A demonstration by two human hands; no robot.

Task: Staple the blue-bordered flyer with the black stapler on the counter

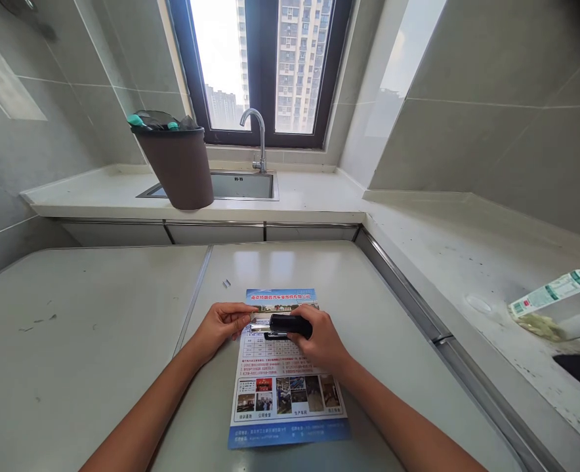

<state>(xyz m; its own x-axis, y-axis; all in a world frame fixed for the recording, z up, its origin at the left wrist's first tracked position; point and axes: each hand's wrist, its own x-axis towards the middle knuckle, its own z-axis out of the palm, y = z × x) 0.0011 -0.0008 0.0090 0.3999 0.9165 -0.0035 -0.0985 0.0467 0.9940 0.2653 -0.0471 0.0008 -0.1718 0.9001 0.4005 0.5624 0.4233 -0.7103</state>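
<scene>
A printed flyer with a blue header, a table and photos lies flat on the grey table in front of me. Over its upper part my right hand is closed round a black stapler with a metal front. My left hand pinches the stapler's metal tip from the left, fingers curled. A few loose staples lie on the table just beyond the flyer's upper left corner.
A brown waste bin stands on the white counter beside a steel sink with a faucet under the window. On the right counter lies a plastic bottle on its side.
</scene>
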